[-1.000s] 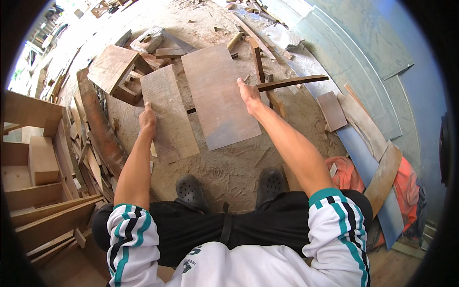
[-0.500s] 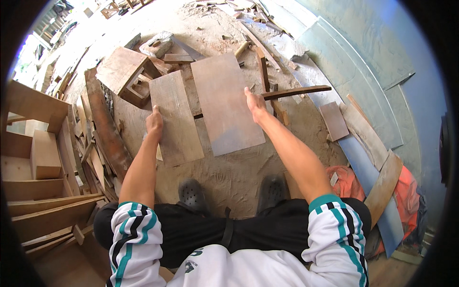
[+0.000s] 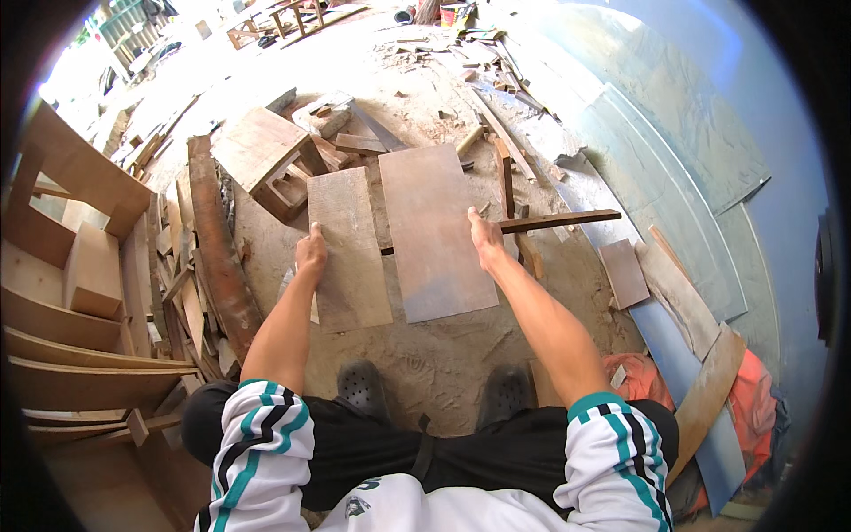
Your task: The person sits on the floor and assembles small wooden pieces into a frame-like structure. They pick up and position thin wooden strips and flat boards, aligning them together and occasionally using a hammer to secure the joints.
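Sandy, dusty ground [image 3: 425, 355] strewn with wood offcuts and shavings, bright sun washing out the far upper left where a wooden frame [image 3: 301, 13] stands in the glare. Left side stacked with curved planks [image 3: 80, 377] and a long bark-edged slab [image 3: 217, 257], a small wooden stool [image 3: 266, 160] lying just beyond it among scrap blocks. Right side taken up by large blue-grey sheets [image 3: 674, 151] laid flat and overlapping, with loose boards [image 3: 700, 390] and an orange cloth [image 3: 753, 399] at their near edge; buckets [image 3: 452, 13] at the far top.
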`<state>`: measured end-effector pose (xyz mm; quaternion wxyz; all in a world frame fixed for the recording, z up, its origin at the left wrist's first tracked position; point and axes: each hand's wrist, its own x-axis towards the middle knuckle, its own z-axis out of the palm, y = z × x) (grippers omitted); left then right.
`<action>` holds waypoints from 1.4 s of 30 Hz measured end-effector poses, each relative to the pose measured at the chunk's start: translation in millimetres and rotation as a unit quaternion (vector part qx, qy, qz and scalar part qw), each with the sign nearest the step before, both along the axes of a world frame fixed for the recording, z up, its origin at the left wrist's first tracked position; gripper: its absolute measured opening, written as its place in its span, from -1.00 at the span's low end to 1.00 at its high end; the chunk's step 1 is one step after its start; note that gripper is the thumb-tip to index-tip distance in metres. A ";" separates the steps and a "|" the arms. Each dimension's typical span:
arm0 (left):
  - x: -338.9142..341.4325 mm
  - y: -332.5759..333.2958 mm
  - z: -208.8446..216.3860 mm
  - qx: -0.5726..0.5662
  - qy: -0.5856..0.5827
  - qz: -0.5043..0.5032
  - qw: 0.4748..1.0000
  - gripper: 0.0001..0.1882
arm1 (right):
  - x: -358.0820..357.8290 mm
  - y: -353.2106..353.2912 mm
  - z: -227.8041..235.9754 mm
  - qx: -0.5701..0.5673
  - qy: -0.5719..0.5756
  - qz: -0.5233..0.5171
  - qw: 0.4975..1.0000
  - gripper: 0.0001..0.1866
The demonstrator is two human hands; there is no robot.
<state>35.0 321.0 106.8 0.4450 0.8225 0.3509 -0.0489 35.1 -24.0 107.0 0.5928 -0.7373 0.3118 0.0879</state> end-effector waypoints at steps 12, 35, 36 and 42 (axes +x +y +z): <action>-2.9 -2.9 7.4 0.039 0.008 -0.029 0.999 -0.25 | 4.1 1.2 -7.3 -0.030 -0.018 0.009 0.999 -0.19; 1.2 4.5 -7.2 0.028 -0.001 -0.014 1.000 -0.23 | 12.6 -4.6 -22.9 -0.022 -0.034 0.008 0.999 -0.17; 2.1 3.8 -8.7 0.026 0.003 -0.011 1.000 -0.23 | 11.2 -4.8 -23.2 -0.025 -0.032 0.007 0.999 -0.17; 2.7 6.1 -8.3 0.032 0.009 -0.008 0.999 -0.23 | 4.0 -7.6 -16.8 -0.057 -0.023 0.007 0.998 -0.20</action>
